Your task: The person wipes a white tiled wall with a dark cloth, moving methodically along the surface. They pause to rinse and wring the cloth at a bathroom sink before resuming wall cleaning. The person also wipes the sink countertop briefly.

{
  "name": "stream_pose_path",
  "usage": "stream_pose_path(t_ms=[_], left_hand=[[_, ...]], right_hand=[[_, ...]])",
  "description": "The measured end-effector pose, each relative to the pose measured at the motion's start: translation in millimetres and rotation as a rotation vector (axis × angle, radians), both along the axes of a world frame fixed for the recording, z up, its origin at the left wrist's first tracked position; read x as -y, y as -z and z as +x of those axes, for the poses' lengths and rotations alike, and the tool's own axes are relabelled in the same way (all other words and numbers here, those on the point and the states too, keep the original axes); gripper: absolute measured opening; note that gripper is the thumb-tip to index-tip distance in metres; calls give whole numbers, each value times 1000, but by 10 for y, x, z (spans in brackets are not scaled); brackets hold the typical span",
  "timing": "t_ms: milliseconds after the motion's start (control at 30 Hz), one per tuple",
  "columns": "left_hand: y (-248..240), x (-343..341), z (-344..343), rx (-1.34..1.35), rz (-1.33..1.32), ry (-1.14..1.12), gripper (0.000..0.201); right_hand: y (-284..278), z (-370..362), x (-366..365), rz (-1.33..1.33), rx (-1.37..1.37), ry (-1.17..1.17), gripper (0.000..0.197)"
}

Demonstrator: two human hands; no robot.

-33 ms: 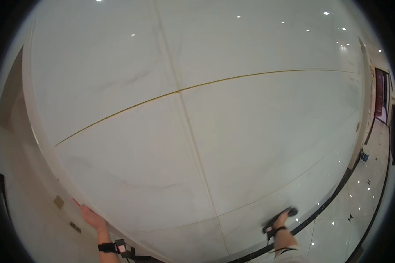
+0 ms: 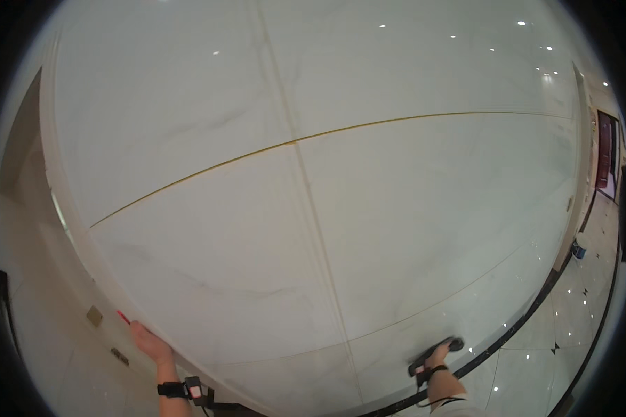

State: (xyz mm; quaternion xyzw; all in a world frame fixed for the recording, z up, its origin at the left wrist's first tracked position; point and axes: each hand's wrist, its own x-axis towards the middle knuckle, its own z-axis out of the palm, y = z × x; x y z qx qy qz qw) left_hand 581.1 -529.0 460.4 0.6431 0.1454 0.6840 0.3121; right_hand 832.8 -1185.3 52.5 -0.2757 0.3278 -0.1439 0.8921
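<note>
A large pale marbled wall panel (image 2: 410, 208) fills the middle of the view, crossed by a gold line (image 2: 222, 164) and a vertical seam. At its lower left edge, my left hand (image 2: 149, 343) is closed round a slim red stick-like thing (image 2: 124, 317); the fingers hide the rest of it. My right hand (image 2: 437, 358), low on the right, is closed on a long black tool with a rounded end (image 2: 455, 344) against or close to the panel. Its exact kind is unclear. On my left wrist sits a black strap with a small device (image 2: 193, 390).
A dark skirting strip (image 2: 497, 345) runs along the panel's foot above a glossy tiled floor (image 2: 528, 365). To the far right stand a bucket (image 2: 579, 247) and a dark red door (image 2: 606, 149). Wall plates (image 2: 94, 316) are at the left.
My right hand has shifted slightly left and down with the black tool. My left hand keeps hold of the red stick, nearly in place. The whole view has shifted a little.
</note>
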Motion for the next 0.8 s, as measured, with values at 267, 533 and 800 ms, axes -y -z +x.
stream_pose_path(t_ms=[267,533,800], left_hand=[[-185,421,-38,-12,-49,-61,31],[-111,563,74,-38,-114,198,36],[-60,461,89,-117,-11,265,41]], right_hand=[[-726,173,-88,-70,173,22,68],[-4434,102,-78,-723,262,503,48],[-6274,-1283,-3326,-1867,944,909,65]])
